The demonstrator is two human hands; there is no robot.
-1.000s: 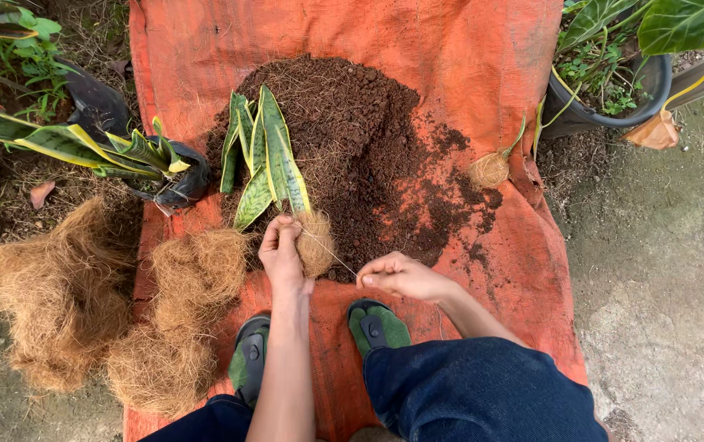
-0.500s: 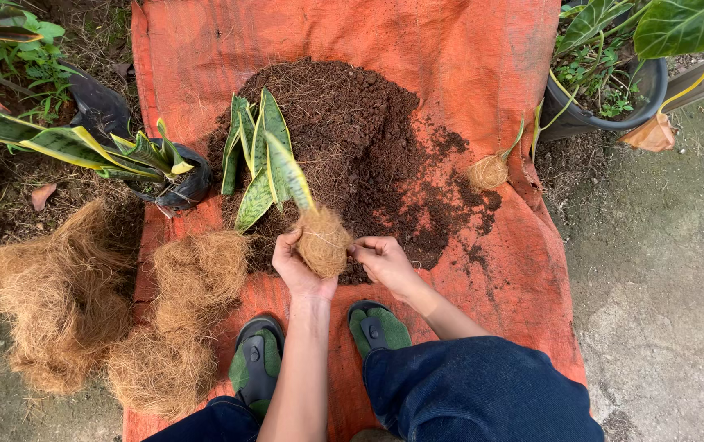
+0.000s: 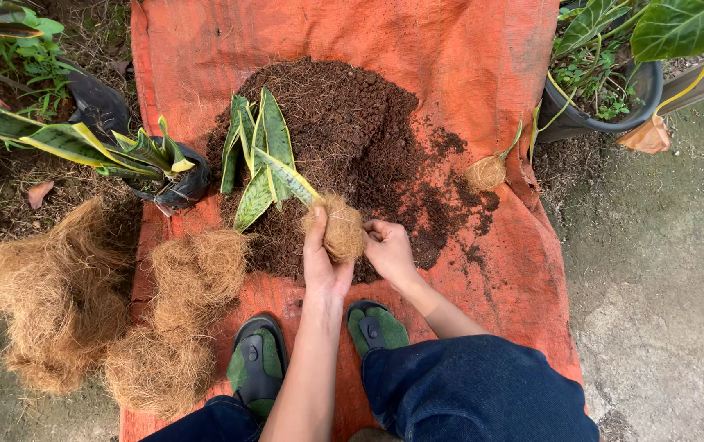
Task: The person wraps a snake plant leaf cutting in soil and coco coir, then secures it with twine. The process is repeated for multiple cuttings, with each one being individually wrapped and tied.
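head view: a person crouches over an orange cloth (image 3: pixel 450 49) spread on the ground, both bare hands at a plant.
left hand: the left hand (image 3: pixel 325 260) is wrapped around a fibre ball (image 3: pixel 342 229), thumb up along its side, gripping it.
right hand: the right hand (image 3: pixel 389 250) is just beside the ball on its right, fingers curled in and touching the fibre; whether it pinches a strand i cannot tell.
plant: the plant (image 3: pixel 260 160) with long green, yellow-edged leaves grows out of the ball and leans up and left over the soil.
soil: a dark soil heap (image 3: pixel 352 123) lies on the middle of the cloth, the ball held over its near edge.
second ball: a smaller fibre ball (image 3: pixel 486 173) rests on the cloth at the right of the soil.
loose fibre: piles of brown fibre (image 3: pixel 180 327) lie at the left, partly on the cloth.
shoes: green shoes (image 3: pixel 258 364) stand on the cloth below the hands.
pots: a black pot (image 3: pixel 176 184) with striped leaves at left, a dark pot (image 3: pixel 614 115) at top right.
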